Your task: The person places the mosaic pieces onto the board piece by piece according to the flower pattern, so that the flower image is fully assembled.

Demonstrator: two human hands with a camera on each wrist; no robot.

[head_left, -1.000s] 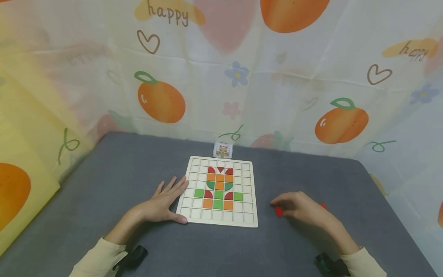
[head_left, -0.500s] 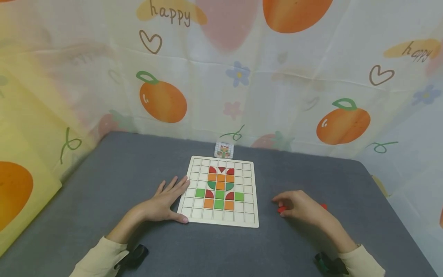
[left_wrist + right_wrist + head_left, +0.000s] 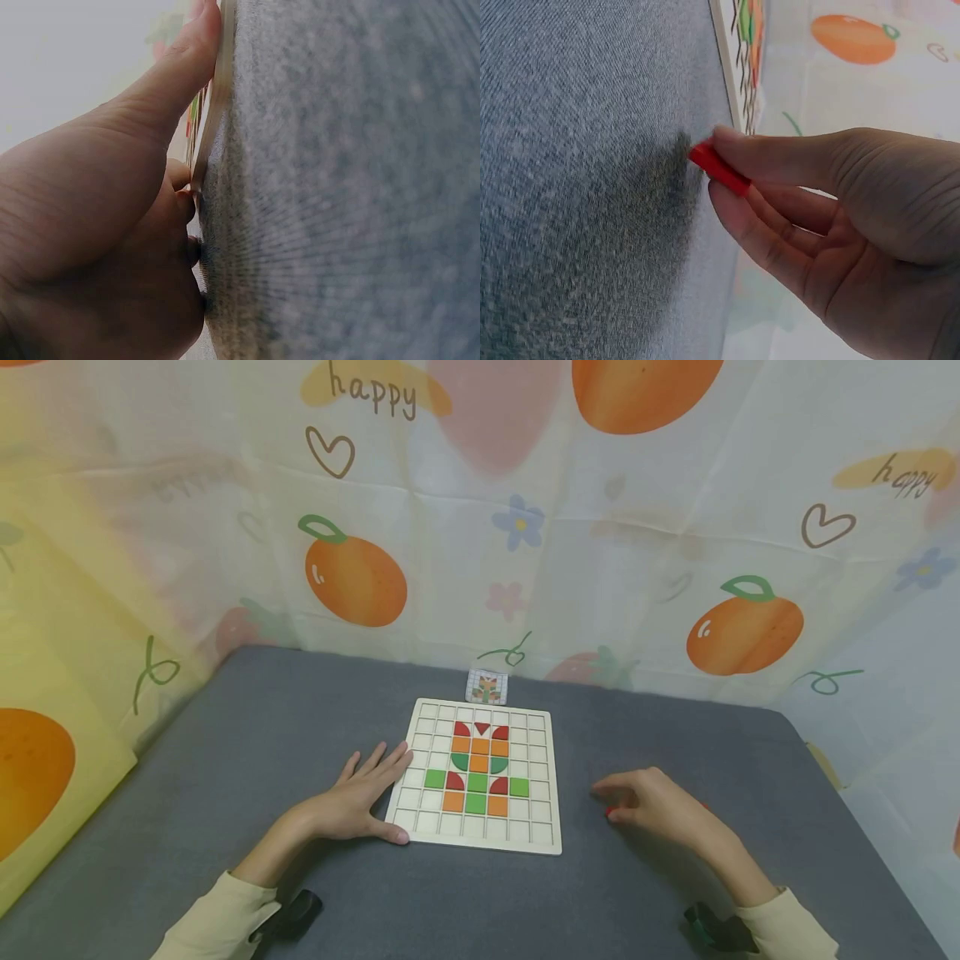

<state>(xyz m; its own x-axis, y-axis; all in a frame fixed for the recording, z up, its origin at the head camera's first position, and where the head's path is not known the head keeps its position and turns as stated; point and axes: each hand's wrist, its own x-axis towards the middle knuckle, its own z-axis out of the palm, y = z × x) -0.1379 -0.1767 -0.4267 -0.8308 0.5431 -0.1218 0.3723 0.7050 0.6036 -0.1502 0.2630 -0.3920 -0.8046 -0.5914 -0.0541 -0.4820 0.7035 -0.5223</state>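
Note:
A cream square board with a grid of recessed cells lies on the grey table. Red, orange and green tiles form a flower-like pattern in its middle, among them an orange square and a green square. Along the board's left edge rests my left hand, fingers spread and straight, thumb at the near corner. To the right of the board, my right hand pinches a small red tile between thumb and fingers, seen edge-on in the right wrist view. Its exact shape cannot be made out there.
Behind the board stands a small pattern card showing a similar coloured design. A bit of another red piece peeks out past my right hand, mostly hidden. A fruit-printed curtain hangs at the table's back edge.
The red tile, flatter to view a second ago, has turned and is now mostly hidden by my right fingers, which rose slightly. My left hand stays on the board's edge.

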